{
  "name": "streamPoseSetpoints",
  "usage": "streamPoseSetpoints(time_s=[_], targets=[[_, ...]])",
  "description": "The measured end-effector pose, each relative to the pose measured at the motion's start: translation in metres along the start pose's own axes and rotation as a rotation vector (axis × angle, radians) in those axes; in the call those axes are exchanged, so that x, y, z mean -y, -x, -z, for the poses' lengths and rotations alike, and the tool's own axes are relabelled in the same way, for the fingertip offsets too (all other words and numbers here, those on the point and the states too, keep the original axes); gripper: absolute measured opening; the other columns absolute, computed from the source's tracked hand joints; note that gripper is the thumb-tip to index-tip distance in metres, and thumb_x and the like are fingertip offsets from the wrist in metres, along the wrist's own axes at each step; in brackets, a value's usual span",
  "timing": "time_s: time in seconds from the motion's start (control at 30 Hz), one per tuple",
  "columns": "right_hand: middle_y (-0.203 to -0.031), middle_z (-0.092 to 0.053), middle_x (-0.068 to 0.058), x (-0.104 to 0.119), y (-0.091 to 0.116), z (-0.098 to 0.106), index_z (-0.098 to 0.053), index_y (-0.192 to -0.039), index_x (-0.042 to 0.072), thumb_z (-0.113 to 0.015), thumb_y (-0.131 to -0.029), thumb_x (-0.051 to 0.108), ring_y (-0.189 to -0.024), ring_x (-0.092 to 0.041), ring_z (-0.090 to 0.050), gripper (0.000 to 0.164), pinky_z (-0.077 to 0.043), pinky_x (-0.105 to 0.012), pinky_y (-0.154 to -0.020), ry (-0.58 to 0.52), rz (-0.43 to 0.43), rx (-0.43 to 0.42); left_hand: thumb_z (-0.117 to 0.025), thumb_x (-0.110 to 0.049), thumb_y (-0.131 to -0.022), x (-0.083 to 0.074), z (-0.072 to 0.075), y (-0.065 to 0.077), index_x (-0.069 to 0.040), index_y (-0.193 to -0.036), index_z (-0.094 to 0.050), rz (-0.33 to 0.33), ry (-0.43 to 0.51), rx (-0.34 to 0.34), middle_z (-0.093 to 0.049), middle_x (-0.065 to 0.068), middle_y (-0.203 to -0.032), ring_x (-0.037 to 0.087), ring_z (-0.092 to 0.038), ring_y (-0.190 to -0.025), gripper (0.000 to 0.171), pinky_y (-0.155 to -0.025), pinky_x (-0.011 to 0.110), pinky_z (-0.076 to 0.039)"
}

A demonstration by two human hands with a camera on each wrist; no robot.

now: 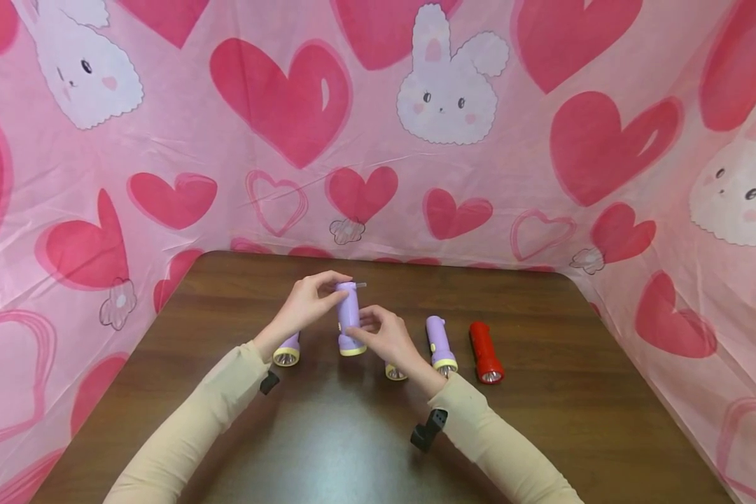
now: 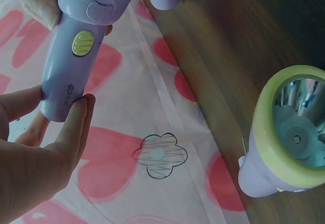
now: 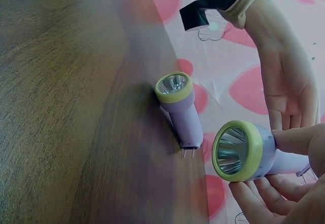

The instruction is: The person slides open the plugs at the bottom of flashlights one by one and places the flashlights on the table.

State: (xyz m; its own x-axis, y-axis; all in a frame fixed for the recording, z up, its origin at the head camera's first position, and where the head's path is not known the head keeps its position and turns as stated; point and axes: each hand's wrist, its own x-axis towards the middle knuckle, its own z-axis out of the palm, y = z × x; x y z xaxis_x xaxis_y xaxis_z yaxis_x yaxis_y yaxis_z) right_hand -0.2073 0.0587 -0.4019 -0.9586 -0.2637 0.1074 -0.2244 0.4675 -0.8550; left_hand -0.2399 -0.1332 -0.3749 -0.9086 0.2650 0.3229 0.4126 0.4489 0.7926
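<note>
Both hands hold one purple flashlight (image 1: 349, 306) with a yellow head ring, raised over the table, its head tipped down toward me. My left hand (image 1: 310, 301) pinches the tail end between thumb and fingers. On the head, my right hand (image 1: 386, 334) grips with thumb and fingertips. A small pale piece sticks out sideways by the tail. The left wrist view shows the yellow switch (image 2: 83, 43) on the purple barrel. Beside the left wrist lies another purple flashlight (image 1: 288, 352), partly covered by that hand; in the right wrist view, two metal prongs (image 3: 188, 153) protrude from its tail.
A third purple flashlight (image 1: 395, 372) lies mostly hidden under the right forearm. Farther right are one more purple flashlight (image 1: 438, 336) and a red flashlight (image 1: 486, 351). They rest on a brown wooden table (image 1: 542, 420), backed by a pink heart-and-bunny cloth (image 1: 378, 210).
</note>
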Motion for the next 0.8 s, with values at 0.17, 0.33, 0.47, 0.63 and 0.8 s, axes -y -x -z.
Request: streamPoseSetpoints(time_s=[0.17,0.33,0.47,0.63,0.8], targets=[[-0.109,-0.073,-0.017,0.0000,-0.0006,0.0004,-0.067,-0.112,0.001,-0.077,-0.086,0.026,-0.097,-0.029,-0.073,0.038,-0.060,-0.038,-0.083,-0.001,-0.011,0.011,-0.068,-0.010,-0.092,0.0007,0.0004,-0.0013,-0.002,-0.120,-0.068,-0.002,-0.008,0.009,-0.071,0.019,-0.119,0.034,-0.070,-0.108,0.029,-0.094,0.048,-0.056],[-0.111,-0.073,-0.018,0.0003,-0.0017,0.0006,-0.066,-0.114,0.000,-0.076,-0.087,0.028,-0.100,-0.029,-0.072,0.039,-0.060,-0.038,-0.084,0.000,-0.039,0.037,-0.068,-0.011,-0.092,0.0011,0.0021,-0.0033,-0.001,-0.120,-0.068,0.016,-0.001,0.030,-0.070,0.019,-0.120,0.036,-0.069,-0.111,0.029,-0.096,0.049,-0.055],[-0.114,-0.072,-0.019,0.0016,-0.0025,0.0003,-0.064,-0.117,0.000,-0.075,-0.088,0.028,-0.101,-0.029,-0.071,0.041,-0.060,-0.037,-0.080,-0.011,-0.085,0.062,-0.067,-0.013,-0.092,0.0014,0.0037,-0.0053,-0.002,-0.119,-0.069,0.034,0.012,0.054,-0.070,0.019,-0.122,0.036,-0.067,-0.114,0.029,-0.097,0.050,-0.054],[-0.117,-0.071,-0.019,0.0035,-0.0036,-0.0001,-0.063,-0.120,0.000,-0.074,-0.088,0.029,-0.102,-0.028,-0.070,0.044,-0.061,-0.037,-0.078,-0.024,-0.146,0.094,-0.067,-0.015,-0.093,0.0059,0.0045,-0.0068,-0.004,-0.120,-0.069,0.070,0.017,0.078,-0.069,0.019,-0.123,0.036,-0.066,-0.116,0.029,-0.098,0.050,-0.053],[-0.117,-0.070,-0.019,0.0041,-0.0048,0.0002,-0.063,-0.121,0.000,-0.074,-0.088,0.029,-0.101,-0.028,-0.070,0.045,-0.061,-0.037,-0.079,-0.017,-0.161,0.108,-0.066,-0.016,-0.093,0.0097,0.0050,-0.0081,-0.004,-0.121,-0.068,0.081,0.018,0.089,-0.069,0.019,-0.122,0.035,-0.067,-0.116,0.030,-0.098,0.050,-0.053]])
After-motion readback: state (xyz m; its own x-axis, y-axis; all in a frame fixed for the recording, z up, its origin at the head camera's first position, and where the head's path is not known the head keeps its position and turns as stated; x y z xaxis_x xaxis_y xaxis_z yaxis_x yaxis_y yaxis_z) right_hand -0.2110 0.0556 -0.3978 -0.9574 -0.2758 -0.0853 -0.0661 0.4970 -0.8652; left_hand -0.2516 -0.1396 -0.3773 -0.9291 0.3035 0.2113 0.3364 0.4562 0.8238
